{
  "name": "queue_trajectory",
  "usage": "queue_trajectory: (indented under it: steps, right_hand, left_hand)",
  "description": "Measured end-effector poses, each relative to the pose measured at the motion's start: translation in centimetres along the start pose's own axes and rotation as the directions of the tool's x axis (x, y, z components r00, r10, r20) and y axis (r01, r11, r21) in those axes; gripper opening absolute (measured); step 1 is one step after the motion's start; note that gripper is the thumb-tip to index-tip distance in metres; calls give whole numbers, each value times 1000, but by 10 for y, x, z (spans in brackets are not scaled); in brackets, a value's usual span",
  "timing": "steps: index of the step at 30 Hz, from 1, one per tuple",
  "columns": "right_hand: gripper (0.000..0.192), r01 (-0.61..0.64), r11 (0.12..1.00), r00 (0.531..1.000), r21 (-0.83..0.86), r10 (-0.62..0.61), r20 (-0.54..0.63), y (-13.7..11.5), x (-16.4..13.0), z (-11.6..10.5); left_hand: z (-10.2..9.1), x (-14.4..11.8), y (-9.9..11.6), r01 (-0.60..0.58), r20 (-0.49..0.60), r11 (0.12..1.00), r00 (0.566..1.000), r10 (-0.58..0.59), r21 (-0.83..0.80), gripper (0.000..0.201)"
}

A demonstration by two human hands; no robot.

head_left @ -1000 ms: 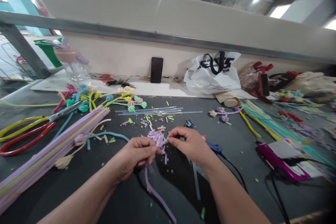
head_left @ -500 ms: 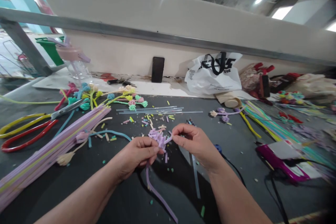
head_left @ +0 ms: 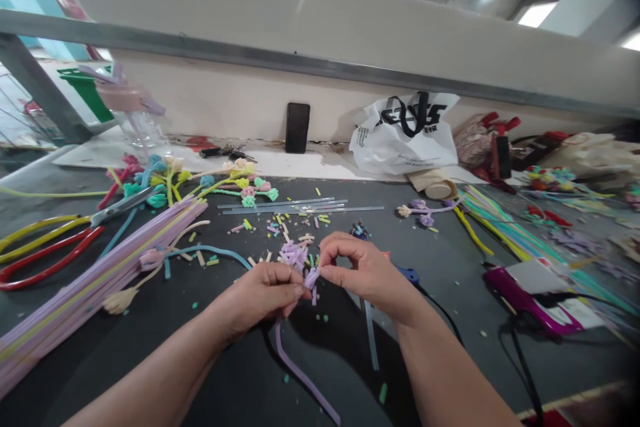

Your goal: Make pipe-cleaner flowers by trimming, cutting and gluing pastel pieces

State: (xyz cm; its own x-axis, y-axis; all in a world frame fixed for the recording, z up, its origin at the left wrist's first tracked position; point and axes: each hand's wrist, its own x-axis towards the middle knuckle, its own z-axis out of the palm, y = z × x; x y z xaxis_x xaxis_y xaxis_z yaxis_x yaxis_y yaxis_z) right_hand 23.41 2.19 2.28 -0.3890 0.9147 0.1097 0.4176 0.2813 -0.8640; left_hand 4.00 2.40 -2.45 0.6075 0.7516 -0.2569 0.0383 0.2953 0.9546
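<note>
Pinching a lilac pipe cleaner (head_left: 300, 267) above the dark table (head_left: 450, 293)

Left hand (head_left: 263, 293) closed on the stem just below the frayed head, right hand (head_left: 363, 270) fingertips nipped onto one strand; tail trailing down toward the near edge, scissors (head_left: 60, 240) well off left

Bare dark worktop (head_left: 125, 347) lay open below the hands; long pastel straw bundle (head_left: 100, 267) blocked the left, magenta glue gun (head_left: 525, 290) the right.
</note>
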Motion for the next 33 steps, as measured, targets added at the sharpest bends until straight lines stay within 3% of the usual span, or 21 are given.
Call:
queue_trajectory:
  steps: [7,11,15,21,26,28,30,33]
  right_hand:
    - [8,56,993,998,103,-51,-47,8,1,-7]
    - [8,84,987,994,134,-75,-74,11,2,-10]
    - [8,113,988,994,106,-111,-19,13,4,-4]
    - [8,135,983,990,123,-137,9,17,8,11]
    - [9,148,979,987,140,-156,46,17,8,11]
    - [9,159,967,987,197,-162,-2,18,7,6]
    - [10,181,951,980,250,-154,-123,19,5,-1]
    - [10,182,961,962,211,-129,-240,20,5,-7]
  left_hand:
    - [0,-1,0,-10,12,1000,1000,10,10,25]
    - [0,-1,1,-13,-72,987,997,2,-159,23]
    - [1,-1,3,-54,-98,945,995,23,-324,21]
    - [2,-3,3,-12,-24,960,1000,5,-278,26]
    - [1,-4,2,14,-35,973,999,-23,-232,24]
    - [0,-4,3,14,-23,980,1000,-19,-198,23]
    - [0,-4,4,39,0,989,999,-39,-142,20]
    - [2,-6,5,74,30,994,997,-72,-74,24]
